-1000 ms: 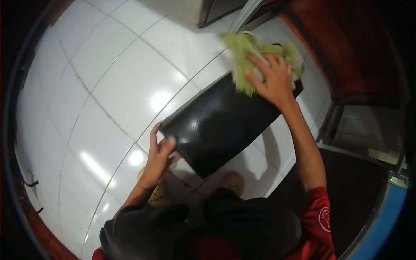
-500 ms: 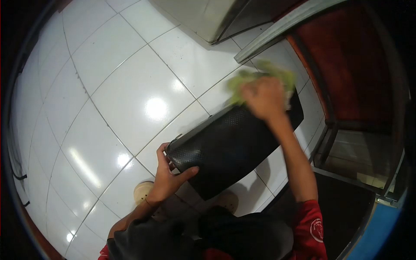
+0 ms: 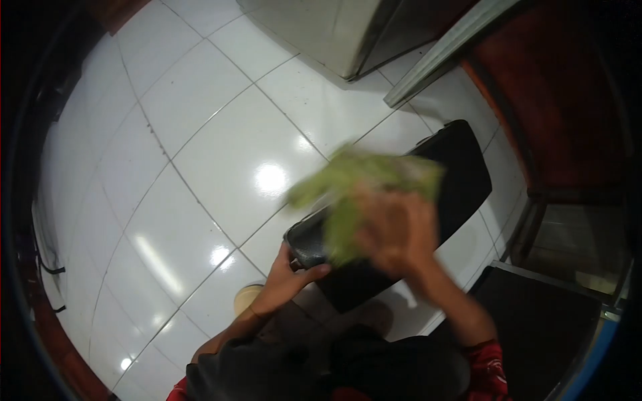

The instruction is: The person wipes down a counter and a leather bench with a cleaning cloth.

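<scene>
A long black case (image 3: 461, 160) with a dotted, textured edge lies slanted above the white tiles, near my legs. My left hand (image 3: 286, 286) grips its lower left end, with the thumb on the top face and the fingers round the side. Over the middle of the case, my right hand (image 3: 394, 230) holds a yellow-green cloth (image 3: 354, 170). Hand and cloth are blurred by motion, and the cloth hides much of the case's middle.
Glossy white floor tiles (image 3: 207, 127) spread to the left. A pale cabinet (image 3: 314, 33) and a metal bar (image 3: 455, 50) are at the top. On the right are a red panel (image 3: 548, 100) and a dark flat surface (image 3: 528, 327). A beige shoe (image 3: 246, 299) is by my left forearm.
My right hand has moved the cloth from the far right end of the case down and left to its middle. My left hand keeps its hold. The whole view has shifted slightly.
</scene>
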Motion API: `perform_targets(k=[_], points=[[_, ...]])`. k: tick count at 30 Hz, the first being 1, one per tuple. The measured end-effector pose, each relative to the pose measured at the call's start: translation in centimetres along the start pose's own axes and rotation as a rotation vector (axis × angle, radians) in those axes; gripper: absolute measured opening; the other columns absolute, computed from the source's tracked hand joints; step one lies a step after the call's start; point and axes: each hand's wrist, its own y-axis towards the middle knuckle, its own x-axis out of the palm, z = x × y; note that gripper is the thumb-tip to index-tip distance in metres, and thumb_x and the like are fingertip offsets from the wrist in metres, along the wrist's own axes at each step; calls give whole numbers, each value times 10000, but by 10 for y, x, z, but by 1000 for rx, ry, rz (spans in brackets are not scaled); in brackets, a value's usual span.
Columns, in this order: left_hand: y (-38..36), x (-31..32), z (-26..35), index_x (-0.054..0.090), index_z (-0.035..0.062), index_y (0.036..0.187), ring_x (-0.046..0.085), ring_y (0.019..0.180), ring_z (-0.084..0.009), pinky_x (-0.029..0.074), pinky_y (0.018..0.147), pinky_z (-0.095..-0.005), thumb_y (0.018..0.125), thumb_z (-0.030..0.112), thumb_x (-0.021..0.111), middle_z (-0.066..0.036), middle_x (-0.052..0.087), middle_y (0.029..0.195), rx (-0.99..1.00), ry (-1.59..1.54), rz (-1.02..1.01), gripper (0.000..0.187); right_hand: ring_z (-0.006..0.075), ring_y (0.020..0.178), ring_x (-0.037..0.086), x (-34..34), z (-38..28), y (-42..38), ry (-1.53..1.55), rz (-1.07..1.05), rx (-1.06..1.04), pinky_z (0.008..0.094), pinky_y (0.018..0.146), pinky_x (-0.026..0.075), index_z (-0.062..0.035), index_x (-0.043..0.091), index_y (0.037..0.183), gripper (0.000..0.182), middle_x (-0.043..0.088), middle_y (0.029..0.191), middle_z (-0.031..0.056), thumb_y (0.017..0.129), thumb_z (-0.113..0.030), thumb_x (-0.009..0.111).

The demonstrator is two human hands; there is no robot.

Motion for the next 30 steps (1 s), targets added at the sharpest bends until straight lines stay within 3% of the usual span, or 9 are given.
perform_targets(k=[8, 12, 15, 16, 19, 22, 25, 27, 30], points=[[2, 4, -5, 327, 94, 1380, 495, 1163, -217, 481, 925, -400, 926, 240, 620, -96, 480, 1269, -149, -45, -17, 560, 454, 1274, 374, 28, 180, 22, -447, 436, 590, 582, 1038, 273, -244, 551, 1314, 518, 411, 1382, 248, 878, -522, 538], [-1, 3, -14, 309, 81, 1389, 484, 1185, -220, 467, 951, -401, 978, 254, 523, -97, 459, 1303, -78, -94, -32, 494, 441, 1335, 315, 12, 53, 4, -24, 203, 200, 618, 1087, 159, -199, 561, 1309, 604, 362, 1435, 248, 804, -532, 585], [2, 1, -38, 328, 55, 1338, 510, 807, -73, 430, 621, -205, 952, 240, 571, -49, 521, 1098, -39, -201, 55, 492, 371, 1335, 356, 12, -20, -38, 240, 45, -201, 570, 1110, 157, -201, 626, 1233, 582, 419, 1419, 199, 761, -541, 624], [-2, -4, -35, 335, 23, 1367, 516, 1163, -202, 440, 984, -354, 1009, 241, 458, -106, 480, 1318, -6, -41, -73, 437, 351, 1334, 368, 22, -28, -50, 235, 80, -366, 555, 1115, 164, -168, 650, 1200, 610, 436, 1410, 192, 737, -565, 638], [0, -14, -45, 358, 8, 1348, 523, 1150, -198, 440, 980, -352, 992, 265, 506, -98, 498, 1298, -44, -130, -85, 463, 358, 1316, 375, 37, 53, -38, 120, 238, -121, 532, 1082, 251, 36, 550, 1250, 818, 419, 1412, 201, 731, -590, 639], [-3, -12, -35, 368, 20, 1342, 515, 1166, -203, 428, 991, -359, 975, 292, 543, -96, 495, 1301, -113, -151, -88, 489, 389, 1297, 387, 21, 164, -13, -132, 295, 453, 523, 1058, 286, -239, 483, 1378, 600, 481, 1313, 250, 857, -528, 547], [-3, -7, -33, 284, 56, 1413, 434, 1270, -232, 376, 1057, -407, 962, 378, 545, -108, 409, 1399, -73, -136, -124, 613, 407, 1297, 379, 5, 191, -7, 354, 123, 820, 561, 1057, 264, -230, 458, 1400, 592, 468, 1305, 277, 884, -515, 513], [-1, -9, -39, 254, 75, 1433, 416, 1288, -236, 368, 1065, -410, 957, 389, 549, -106, 377, 1426, -82, -163, -129, 642, 438, 1278, 389, 24, 135, -21, -245, 331, 457, 597, 1061, 239, -233, 465, 1397, 607, 475, 1283, 295, 862, -512, 534], [1, -23, -55, 204, 120, 1470, 377, 1327, -256, 346, 1081, -413, 959, 396, 542, -95, 339, 1463, -73, -192, -161, 672, 429, 1367, 274, 26, 13, -54, 299, 50, 138, 608, 1089, 181, -191, 401, 1446, 777, 302, 1455, 308, 789, -582, 539]])
